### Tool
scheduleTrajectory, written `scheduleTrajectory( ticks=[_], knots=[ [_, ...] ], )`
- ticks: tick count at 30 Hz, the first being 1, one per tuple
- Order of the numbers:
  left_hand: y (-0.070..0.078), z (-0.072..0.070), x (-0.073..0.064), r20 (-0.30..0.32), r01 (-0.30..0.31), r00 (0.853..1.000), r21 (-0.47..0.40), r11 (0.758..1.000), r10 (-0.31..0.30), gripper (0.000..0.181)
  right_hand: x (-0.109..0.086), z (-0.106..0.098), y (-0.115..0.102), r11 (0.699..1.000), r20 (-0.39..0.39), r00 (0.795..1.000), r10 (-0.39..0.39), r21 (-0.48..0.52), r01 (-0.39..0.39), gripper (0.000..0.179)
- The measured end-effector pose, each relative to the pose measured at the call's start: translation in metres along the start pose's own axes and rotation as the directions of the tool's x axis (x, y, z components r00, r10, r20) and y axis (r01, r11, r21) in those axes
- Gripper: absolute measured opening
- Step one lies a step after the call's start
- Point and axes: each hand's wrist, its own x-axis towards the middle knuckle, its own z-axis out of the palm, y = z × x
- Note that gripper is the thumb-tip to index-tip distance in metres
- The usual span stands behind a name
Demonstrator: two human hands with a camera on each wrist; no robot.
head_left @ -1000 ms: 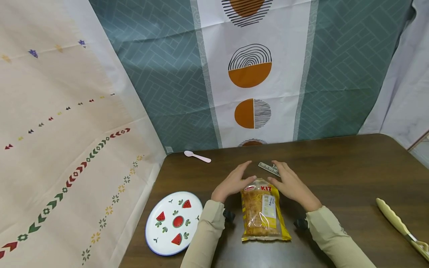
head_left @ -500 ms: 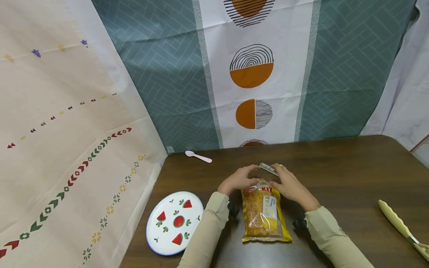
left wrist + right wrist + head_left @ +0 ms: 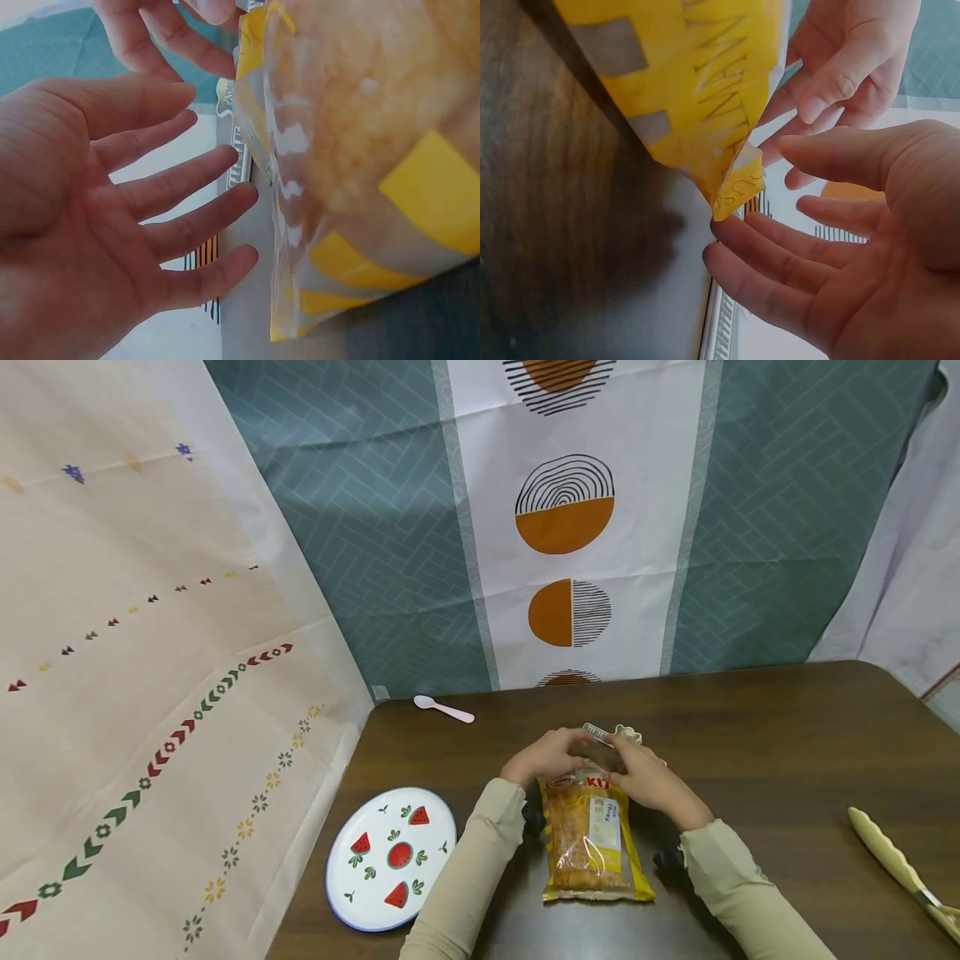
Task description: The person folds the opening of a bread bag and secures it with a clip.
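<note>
A sealed yellow and clear bag of bread (image 3: 588, 843) lies face up on the table, with KIT printed near its top. My left hand (image 3: 546, 757) reaches over the top left corner, its fingers apart and extended in the left wrist view. At the top right corner is my right hand (image 3: 656, 783); in the right wrist view its fingertips are right at the yellow corner of the bag (image 3: 739, 191). Neither hand grips the bag. Just behind the fingertips lies a flat, grey patterned strip (image 3: 597, 732), partly hidden by the hands.
A white plate (image 3: 360, 893) with watermelon designs stands left of the bag. A pink spoon (image 3: 446, 707) lies near the back edge. Behind the right hand shows a small cream-coloured piece (image 3: 628, 732). A cream-handled tool (image 3: 885, 852) with a metal joint lies at the far right.
My left hand has moved right and inward over the top of the bag, and the right hand slightly inward, bringing the fingertips closer together. The bag stays in place.
</note>
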Motion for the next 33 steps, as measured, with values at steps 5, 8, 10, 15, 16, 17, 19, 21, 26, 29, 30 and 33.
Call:
scheduleTrajectory(
  ticks=[5, 8, 10, 15, 16, 17, 19, 21, 26, 29, 30, 33],
  knots=[
    [0.000, 0.001, 0.006, 0.021, 0.005, 1.000, 0.022, 1.000, -0.006, 0.039, 0.002, -0.001, -0.002, 1.000, 0.030, 1.000, 0.000, -0.015, 0.000, 0.053],
    [-0.002, 0.002, 0.009, 0.023, 0.022, 0.999, 0.016, 1.000, -0.023, 0.038, 0.003, 0.000, -0.001, 1.000, 0.031, 0.999, -0.006, -0.017, 0.007, 0.050],
    [-0.003, 0.004, 0.010, 0.026, 0.038, 0.999, 0.008, 0.999, -0.038, 0.037, 0.003, 0.000, 0.000, 1.000, 0.033, 0.999, -0.010, -0.008, 0.010, 0.048],
    [-0.002, 0.008, 0.011, 0.037, 0.092, 0.995, -0.034, 0.995, -0.091, 0.035, 0.004, 0.001, 0.003, 0.999, 0.041, 0.999, -0.027, 0.024, 0.026, 0.046],
    [-0.002, 0.009, 0.012, 0.041, 0.103, 0.994, -0.051, 0.993, -0.101, 0.035, 0.004, 0.001, 0.004, 0.999, 0.040, 0.999, -0.034, 0.026, 0.033, 0.046],
    [-0.002, 0.010, 0.011, 0.045, 0.116, 0.993, -0.075, 0.990, -0.113, 0.035, 0.004, 0.001, 0.004, 0.999, 0.037, 0.998, -0.043, 0.026, 0.042, 0.046],
    [-0.001, 0.011, 0.011, 0.052, 0.136, 0.990, -0.116, 0.984, -0.131, 0.035, 0.004, 0.002, 0.005, 0.998, 0.031, 0.998, -0.051, 0.025, 0.051, 0.046],
    [0.000, 0.011, 0.011, 0.051, 0.142, 0.989, -0.134, 0.981, -0.136, 0.034, 0.004, 0.002, 0.005, 0.998, 0.024, 0.998, -0.063, 0.019, 0.062, 0.045],
    [0.000, 0.012, 0.011, 0.038, 0.135, 0.991, -0.109, 0.985, -0.132, 0.028, 0.004, 0.002, 0.004, 0.998, 0.018, 0.998, -0.062, 0.014, 0.062, 0.044],
    [-0.001, 0.013, 0.011, 0.040, 0.147, 0.989, -0.112, 0.983, -0.143, 0.025, 0.004, 0.002, 0.004, 0.998, 0.026, 0.998, -0.053, 0.016, 0.052, 0.042],
    [-0.001, 0.013, 0.011, 0.041, 0.154, 0.988, -0.116, 0.981, -0.150, 0.024, 0.004, 0.002, 0.003, 0.999, 0.030, 0.998, -0.050, 0.014, 0.049, 0.042],
    [0.000, 0.013, 0.008, 0.040, 0.172, 0.985, -0.126, 0.977, -0.168, 0.024, 0.003, 0.002, 0.002, 0.999, 0.039, 0.999, -0.038, 0.017, 0.037, 0.040]
  ],
)
